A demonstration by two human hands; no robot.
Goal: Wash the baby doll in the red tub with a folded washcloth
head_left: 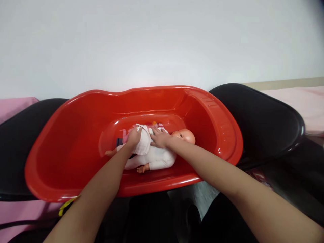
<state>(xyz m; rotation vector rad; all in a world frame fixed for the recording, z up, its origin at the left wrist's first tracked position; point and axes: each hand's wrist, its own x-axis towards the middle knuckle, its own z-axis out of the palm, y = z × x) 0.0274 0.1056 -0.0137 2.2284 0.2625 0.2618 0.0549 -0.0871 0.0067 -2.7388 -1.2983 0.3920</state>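
A baby doll [163,158] in a white outfit lies on its back inside a red baby bathtub [73,135], its head toward the right end. My left hand [133,137] is closed on the edge of a white cloth [144,141], raised over the doll's belly; whether it is part of the outfit I cannot tell. Flat on the doll's chest rests my right hand [160,137], fingers stretched out. Behind the doll lies something pink [124,135], perhaps a smaller doll, mostly hidden. A dark blue piece [119,142] shows by the doll's legs.
Black chair seats [258,118] stand under both ends of the tub, against a pale wall [152,40]. Pink covers [303,104] lie beyond them on either side. A yellow strip [67,206] hangs by the tub's front left rim.
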